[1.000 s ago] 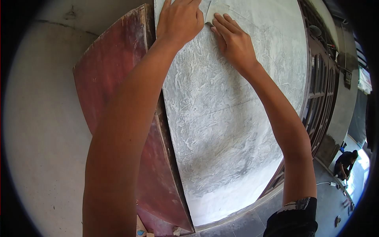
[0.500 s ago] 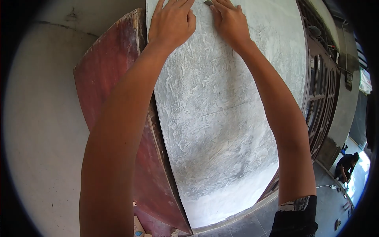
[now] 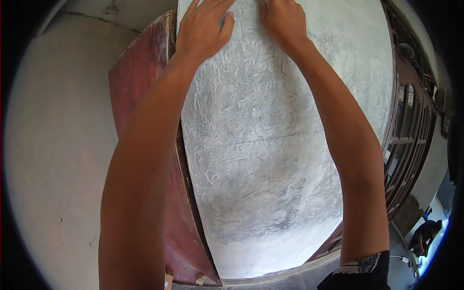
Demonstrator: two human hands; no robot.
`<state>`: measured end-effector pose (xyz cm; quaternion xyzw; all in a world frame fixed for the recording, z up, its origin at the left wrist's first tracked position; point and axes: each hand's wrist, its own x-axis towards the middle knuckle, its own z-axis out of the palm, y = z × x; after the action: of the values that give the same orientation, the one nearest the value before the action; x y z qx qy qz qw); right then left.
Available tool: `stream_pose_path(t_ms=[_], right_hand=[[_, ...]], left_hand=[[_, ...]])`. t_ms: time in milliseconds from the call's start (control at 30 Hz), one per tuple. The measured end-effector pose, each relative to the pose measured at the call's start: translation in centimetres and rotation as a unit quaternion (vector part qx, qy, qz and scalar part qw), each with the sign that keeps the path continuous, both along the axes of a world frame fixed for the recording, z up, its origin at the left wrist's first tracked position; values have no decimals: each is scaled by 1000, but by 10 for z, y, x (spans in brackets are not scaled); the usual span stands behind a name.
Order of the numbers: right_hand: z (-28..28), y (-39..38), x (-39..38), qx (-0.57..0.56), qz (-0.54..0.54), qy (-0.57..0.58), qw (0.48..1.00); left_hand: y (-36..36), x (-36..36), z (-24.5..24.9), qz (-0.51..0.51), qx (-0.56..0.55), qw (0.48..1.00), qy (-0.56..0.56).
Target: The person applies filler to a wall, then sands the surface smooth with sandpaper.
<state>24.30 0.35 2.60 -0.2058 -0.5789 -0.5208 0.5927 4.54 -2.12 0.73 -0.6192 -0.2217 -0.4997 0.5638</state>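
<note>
My left hand [image 3: 205,29] lies flat on the rough grey-and-white plastered wall [image 3: 251,159] at the top, fingers spread and thumb out to the right. To its right, my right hand [image 3: 285,21] is closed against the same wall, its fingertips partly cut off by the upper frame edge. The dark flat scraper blade that showed at its fingers a moment earlier is now mostly out of sight. The wall surface is covered in ridged, uneven smears, smoother and whiter near the bottom, with a thin crack across its middle.
A worn red-brown wooden panel [image 3: 137,72] stands along the wall's left edge, beside a plain pale wall [image 3: 63,145]. Brown framed windows [image 3: 408,125] run along the right. Another person [image 3: 425,237] crouches at the far lower right, near a white power strip [image 3: 405,259].
The view has shifted, so the windows and the crouching person sit farther right. My right hand has moved slightly upward, and the blade has slipped out of view. My left hand stays on the wall.
</note>
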Motion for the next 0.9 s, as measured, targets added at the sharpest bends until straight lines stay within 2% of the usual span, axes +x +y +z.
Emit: stream_pose_path(t_ms=[33,67,167,233,267,300,367,467,567,633,667,700,767,800,867,900], right_hand=[[-9,2,0,-29,-1,-4,1000],[-26,12,1,102,-4,-58,993],[-85,2,-9,108,-37,-66,991],[-48,1,-5,122,-44,-52,990],[-22,0,-3,58,-34,-34,997],[3,3,-9,75,11,-3,997],[18,15,-11,77,-2,-23,997],[-42,6,-4,34,-58,-57,996],[-96,4,-7,86,5,-59,995],[-56,5,-8,81,-25,-23,996],[-27,-3,-9,-5,-13,-12,1000],[4,8,-10,-9,-47,4,999],[16,14,-21,117,13,1,993],[2,10,-17,114,8,4,993],[-52,0,-7,29,-36,-35,998],[-83,-1,-9,39,-4,-41,998]], left_hand=[[0,0,0,-2,4,1000,2],[0,-2,0,1,3,1000,-1],[1,-2,-3,0,6,1000,-4],[-1,-1,-1,-1,-5,1000,-6],[0,-1,0,2,-4,1000,-5],[1,-1,0,1,-3,1000,-6],[1,-1,0,2,-5,1000,-6],[1,-1,-1,-4,-2,1000,-1],[2,-2,-2,1,9,1000,1],[1,-3,-1,-2,18,1000,7],[1,-3,-1,-4,18,1000,6],[0,-2,1,-4,15,1000,5],[1,-2,-1,-9,2,1000,10],[3,-3,-1,4,4,1000,7],[3,-3,2,13,5,1000,7],[3,-2,2,17,5,1000,6]])
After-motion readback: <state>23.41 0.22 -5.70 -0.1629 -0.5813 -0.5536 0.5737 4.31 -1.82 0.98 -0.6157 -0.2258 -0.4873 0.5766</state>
